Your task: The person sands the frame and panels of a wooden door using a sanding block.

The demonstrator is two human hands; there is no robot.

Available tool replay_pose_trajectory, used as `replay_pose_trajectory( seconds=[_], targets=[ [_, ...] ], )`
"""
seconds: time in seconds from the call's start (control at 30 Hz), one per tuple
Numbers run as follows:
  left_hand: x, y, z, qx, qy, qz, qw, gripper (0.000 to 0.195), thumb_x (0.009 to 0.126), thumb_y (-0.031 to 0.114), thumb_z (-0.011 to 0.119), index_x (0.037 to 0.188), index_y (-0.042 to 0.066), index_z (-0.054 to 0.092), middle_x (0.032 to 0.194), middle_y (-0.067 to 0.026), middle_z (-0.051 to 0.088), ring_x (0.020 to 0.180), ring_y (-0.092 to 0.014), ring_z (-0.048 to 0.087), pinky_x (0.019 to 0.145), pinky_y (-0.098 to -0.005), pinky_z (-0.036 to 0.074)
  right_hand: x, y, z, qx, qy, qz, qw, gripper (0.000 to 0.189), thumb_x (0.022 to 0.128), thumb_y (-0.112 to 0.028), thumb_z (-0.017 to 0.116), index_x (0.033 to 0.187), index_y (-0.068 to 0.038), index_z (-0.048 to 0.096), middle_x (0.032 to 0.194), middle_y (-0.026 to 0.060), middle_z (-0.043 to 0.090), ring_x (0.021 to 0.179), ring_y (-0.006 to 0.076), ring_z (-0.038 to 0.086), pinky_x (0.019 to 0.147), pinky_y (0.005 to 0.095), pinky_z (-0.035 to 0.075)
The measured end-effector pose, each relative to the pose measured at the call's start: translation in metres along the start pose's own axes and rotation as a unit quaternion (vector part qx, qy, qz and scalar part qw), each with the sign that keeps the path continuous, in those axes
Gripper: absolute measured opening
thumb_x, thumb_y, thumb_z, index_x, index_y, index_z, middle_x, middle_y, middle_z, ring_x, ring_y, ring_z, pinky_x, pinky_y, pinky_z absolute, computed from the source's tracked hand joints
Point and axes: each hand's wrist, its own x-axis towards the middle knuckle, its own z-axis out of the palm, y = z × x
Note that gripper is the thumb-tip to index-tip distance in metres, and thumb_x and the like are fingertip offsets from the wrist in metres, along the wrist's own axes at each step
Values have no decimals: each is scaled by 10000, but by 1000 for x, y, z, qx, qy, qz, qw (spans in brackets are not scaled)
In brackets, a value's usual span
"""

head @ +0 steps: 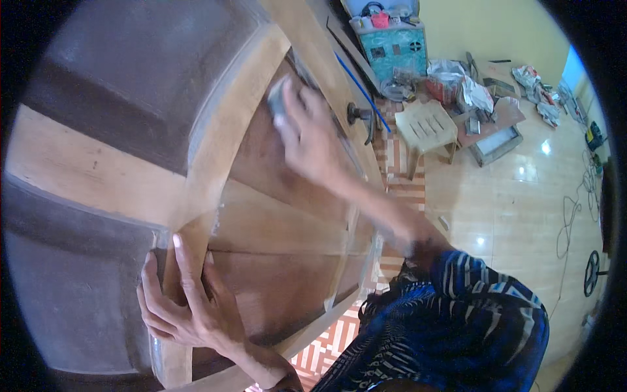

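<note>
A panelled wooden door [210, 132] with pale bare frame strips and dark brown panels fills the left of the view. My right hand [311, 127], blurred, holds a small grey-green sanding block [278, 102] against a brown panel [259, 132] near its upper corner. Further down, my left hand [191, 308] rests with spread fingers across the door's middle stile [177, 365]. Its thumb lies on one side of the strip and the other fingers lie on and beyond it.
A dark door handle [360, 113] juts from the door's edge. Behind it stand a cream plastic stool [426, 122], a teal cabinet [396, 54] and a wooden tray [498, 145]. Plastic bags [475, 93] lie heaped nearby. A loose cable [568, 215] trails over the tiled floor [514, 196].
</note>
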Motion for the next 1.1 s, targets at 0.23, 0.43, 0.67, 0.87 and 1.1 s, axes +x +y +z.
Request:
replay_pose_trajectory(
  seconds=[0.23,0.43,0.67,0.87,1.1],
  targets=[
    [2,1,-4,-11,-7,-7,1000,397,783,480,695,1158,352,677,1217,1,592,1083,-245,532,892,-409,422,11,20,0,-13,55,-73,996,516,859,-175,634,1337,-62,476,1165,248,485,948,410,524,763,496,476],
    [-1,0,-2,-10,-13,-12,1000,424,762,455,719,1172,359,668,1229,1,587,1088,-243,529,898,-414,418,-22,-11,-12,-15,-28,-210,977,536,843,-160,649,1333,-35,472,1136,208,493,921,389,522,747,465,472],
    [0,1,-2,-7,-15,-12,1000,407,783,483,692,1169,353,673,1234,-6,584,1092,-249,527,899,-417,417,-40,-22,1,24,11,-82,996,507,859,-115,624,1338,-37,476,1233,236,480,994,434,505,837,440,446],
    [1,-1,-3,4,-17,-9,1000,408,788,513,668,1163,351,677,1220,-4,592,1087,-246,527,905,-415,416,-8,14,8,22,18,-56,998,533,855,-116,642,1358,-64,474,1261,260,469,1055,411,510,906,493,420],
    [3,2,1,-3,-13,-11,1000,405,779,501,684,1158,359,678,1219,9,593,1085,-245,529,907,-415,411,-65,-19,-2,32,-7,-98,995,492,861,-86,602,1339,-48,493,1264,282,456,1049,422,507,910,498,419]
  ],
)
